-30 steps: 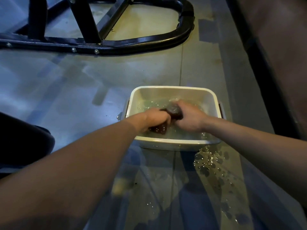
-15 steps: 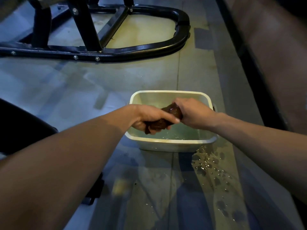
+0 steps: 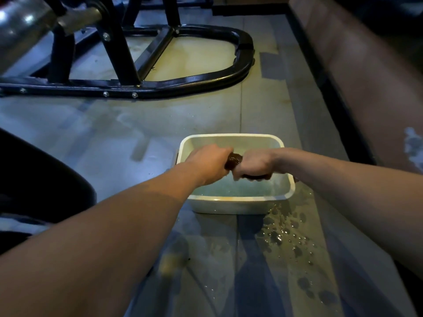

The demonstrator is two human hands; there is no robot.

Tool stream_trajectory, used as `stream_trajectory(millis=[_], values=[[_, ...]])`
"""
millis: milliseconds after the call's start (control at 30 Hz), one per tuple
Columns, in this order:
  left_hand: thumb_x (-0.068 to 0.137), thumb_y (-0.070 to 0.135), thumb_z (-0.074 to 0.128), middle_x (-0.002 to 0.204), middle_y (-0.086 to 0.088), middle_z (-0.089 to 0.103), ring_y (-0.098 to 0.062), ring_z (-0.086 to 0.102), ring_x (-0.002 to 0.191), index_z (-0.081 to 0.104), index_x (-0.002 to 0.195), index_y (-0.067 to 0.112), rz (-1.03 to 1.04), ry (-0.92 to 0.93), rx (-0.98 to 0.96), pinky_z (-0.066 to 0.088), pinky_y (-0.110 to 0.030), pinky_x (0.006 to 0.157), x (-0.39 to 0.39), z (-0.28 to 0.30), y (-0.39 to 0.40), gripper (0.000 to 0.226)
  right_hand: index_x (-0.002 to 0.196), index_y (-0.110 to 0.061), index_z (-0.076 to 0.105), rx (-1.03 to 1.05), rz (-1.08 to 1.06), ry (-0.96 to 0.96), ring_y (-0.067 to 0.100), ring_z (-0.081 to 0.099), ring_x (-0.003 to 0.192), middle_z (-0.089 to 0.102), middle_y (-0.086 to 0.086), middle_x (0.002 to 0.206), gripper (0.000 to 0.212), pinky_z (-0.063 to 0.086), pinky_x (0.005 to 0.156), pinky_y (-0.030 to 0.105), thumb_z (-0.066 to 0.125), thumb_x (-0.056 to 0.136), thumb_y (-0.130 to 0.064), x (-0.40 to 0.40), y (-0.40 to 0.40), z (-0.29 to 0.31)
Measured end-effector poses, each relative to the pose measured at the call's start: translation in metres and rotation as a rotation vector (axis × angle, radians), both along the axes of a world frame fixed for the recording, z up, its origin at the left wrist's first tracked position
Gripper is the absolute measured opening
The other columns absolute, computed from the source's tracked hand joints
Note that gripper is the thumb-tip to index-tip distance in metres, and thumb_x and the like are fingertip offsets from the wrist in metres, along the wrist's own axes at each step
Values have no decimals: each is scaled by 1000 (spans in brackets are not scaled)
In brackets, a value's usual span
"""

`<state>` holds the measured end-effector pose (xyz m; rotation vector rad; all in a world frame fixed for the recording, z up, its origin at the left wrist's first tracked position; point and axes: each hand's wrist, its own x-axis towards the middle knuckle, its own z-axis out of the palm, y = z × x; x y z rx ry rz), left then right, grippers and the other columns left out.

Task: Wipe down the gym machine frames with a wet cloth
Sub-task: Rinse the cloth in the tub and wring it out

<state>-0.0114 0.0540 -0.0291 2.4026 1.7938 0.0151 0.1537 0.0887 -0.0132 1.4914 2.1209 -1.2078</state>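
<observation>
You're wringing the dark brown cloth (image 3: 233, 161) over the basin (image 3: 231, 139). Your left hand (image 3: 209, 162) is clenching its 9 o'clock end, your right hand (image 3: 253, 163) fisting the 3 o'clock end. The cloth is looking soft, sodden, probably heavy and slick, so be gripping it bunched, not by a corner. The basin is smooth pale plastic holding water. At 11 o'clock, the glossy black tubular machine frame (image 3: 206, 78) is waiting; splashes are spotting the floor (image 3: 283, 234) at 5 o'clock.
</observation>
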Motion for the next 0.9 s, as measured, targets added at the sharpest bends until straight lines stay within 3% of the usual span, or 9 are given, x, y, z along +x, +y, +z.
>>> stream_trajectory(millis=[100, 200, 333, 500, 567, 667, 767, 833, 900], values=[[94, 35, 69, 115, 2, 58, -19, 55, 100, 48, 139, 32, -99, -36, 11, 46, -34, 77, 0, -8, -2, 50, 104, -14, 61, 90, -56, 53, 17, 58, 77, 62, 5, 89, 28, 47, 62, 25, 76, 90, -33, 12, 0, -10], [91, 38, 71, 103, 5, 59, -19, 60, 98, 60, 121, 32, 32, -148, -106, 52, -35, 77, 0, -12, 0, 33, 126, -20, 49, 329, -100, 92, 20, 59, 105, 59, 1, 117, 62, 55, 85, 32, 86, 80, -39, 24, 0, -19], [91, 37, 72, 91, -3, 66, -23, 66, 87, 65, 109, 22, 273, -349, -390, 55, -33, 72, -2, -19, 7, 24, 133, -25, 57, 625, 51, 93, 20, 54, 118, 57, 0, 131, 48, 46, 96, 32, 77, 90, -32, 33, -2, -24], [94, 33, 69, 104, -6, 67, -22, 65, 94, 68, 115, 24, 309, -429, -581, 55, -33, 80, -2, -31, 15, 23, 137, -28, 58, 547, 235, -46, 20, 56, 112, 61, -3, 126, 47, 50, 98, 37, 71, 92, -33, 29, -5, -36], [93, 40, 69, 101, -4, 67, -21, 64, 93, 68, 114, 25, 278, -350, -583, 54, -33, 81, -2, -37, 19, 26, 133, -29, 59, 504, 250, -98, 21, 58, 107, 61, -1, 123, 38, 51, 94, 38, 65, 96, -27, 26, -1, -43], [91, 46, 71, 100, -2, 66, -21, 63, 90, 64, 116, 22, 169, -130, -436, 54, -36, 83, -2, -46, 18, 36, 130, -26, 59, 436, 177, -151, 24, 56, 105, 53, 2, 122, 31, 48, 91, 34, 57, 100, -18, 15, 6, -54], [87, 30, 74, 113, -2, 63, -25, 61, 95, 44, 134, 26, 56, -53, -341, 55, -42, 88, 1, -59, 12, 56, 129, -17, 58, 325, 0, -123, 26, 59, 108, 60, 8, 125, 35, 51, 95, 37, 64, 95, -17, 10, 15, -66], [86, 16, 71, 115, -4, 62, -26, 60, 97, 39, 139, 25, 40, -70, -319, 53, -39, 84, 4, -64, 8, 62, 133, -11, 49, 242, -112, -70, 27, 59, 110, 61, 11, 122, 42, 52, 93, 37, 63, 93, -12, 11, 16, -64], [88, 12, 67, 115, -1, 63, -26, 62, 100, 50, 136, 22, 134, -249, -344, 51, -34, 82, 8, -63, 7, 52, 127, -7, 50, 190, -152, -38, 29, 61, 108, 61, 12, 114, 30, 50, 78, 30, 57, 98, -10, 13, 14, -60]])
